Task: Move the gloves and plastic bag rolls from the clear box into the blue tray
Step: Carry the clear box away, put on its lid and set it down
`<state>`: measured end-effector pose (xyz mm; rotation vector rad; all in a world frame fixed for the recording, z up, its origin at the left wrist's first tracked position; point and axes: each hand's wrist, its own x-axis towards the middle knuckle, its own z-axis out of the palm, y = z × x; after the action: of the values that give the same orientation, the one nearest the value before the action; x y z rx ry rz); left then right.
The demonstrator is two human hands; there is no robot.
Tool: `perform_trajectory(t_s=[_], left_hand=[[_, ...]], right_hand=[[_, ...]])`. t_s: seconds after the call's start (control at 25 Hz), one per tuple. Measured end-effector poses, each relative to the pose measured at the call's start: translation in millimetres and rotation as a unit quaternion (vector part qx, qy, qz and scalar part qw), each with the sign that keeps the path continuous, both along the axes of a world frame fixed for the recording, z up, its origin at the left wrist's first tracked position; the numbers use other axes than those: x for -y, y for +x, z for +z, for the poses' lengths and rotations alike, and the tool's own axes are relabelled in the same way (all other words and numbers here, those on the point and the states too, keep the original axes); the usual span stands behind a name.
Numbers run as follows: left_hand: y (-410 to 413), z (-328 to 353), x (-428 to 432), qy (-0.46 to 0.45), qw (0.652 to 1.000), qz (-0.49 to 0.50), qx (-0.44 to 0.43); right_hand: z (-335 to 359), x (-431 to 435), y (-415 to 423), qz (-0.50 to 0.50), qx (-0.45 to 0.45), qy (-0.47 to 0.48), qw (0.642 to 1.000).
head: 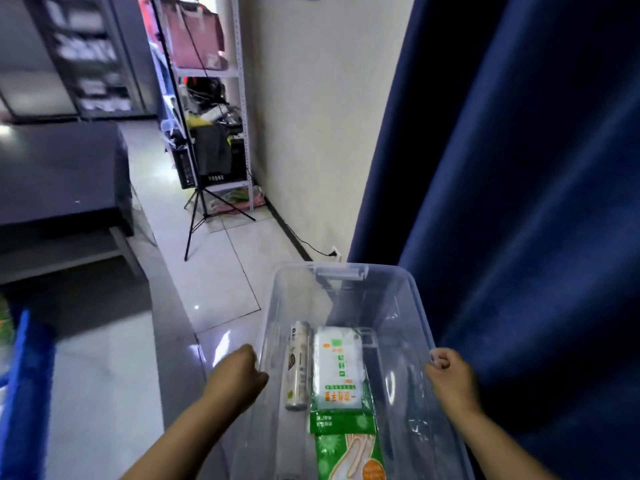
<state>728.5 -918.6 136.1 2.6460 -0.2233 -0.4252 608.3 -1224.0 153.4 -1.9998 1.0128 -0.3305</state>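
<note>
The clear box (391, 306) is held up in front of me above the floor. My left hand (239, 375) grips its left rim and my right hand (450, 375) grips its right rim. Inside lie a plastic bag roll (298, 365), a white and green glove packet (337, 372) and a green glove packet (349, 448) nearer to me, partly cut off by the frame's bottom edge. The blue tray (24, 386) shows at the far left edge, blurred and mostly out of frame.
A dark blue curtain (519, 202) hangs close on the right. A dark table (59, 178) stands at the left, a tripod (204, 209) and a white shelf rack (221, 109) stand ahead by the wall. Pale tiled floor (221, 271) lies below.
</note>
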Motion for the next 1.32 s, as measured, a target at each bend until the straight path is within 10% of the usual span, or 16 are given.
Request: perform_trajectory(t_s=[1.32], left_hand=[[634.8,-9.7,-21.8,0.036,0.921,0.387,-0.026]], right_hand=[[-21.3,-9.2,857.6,0.361,-0.011,0.031,0.932]])
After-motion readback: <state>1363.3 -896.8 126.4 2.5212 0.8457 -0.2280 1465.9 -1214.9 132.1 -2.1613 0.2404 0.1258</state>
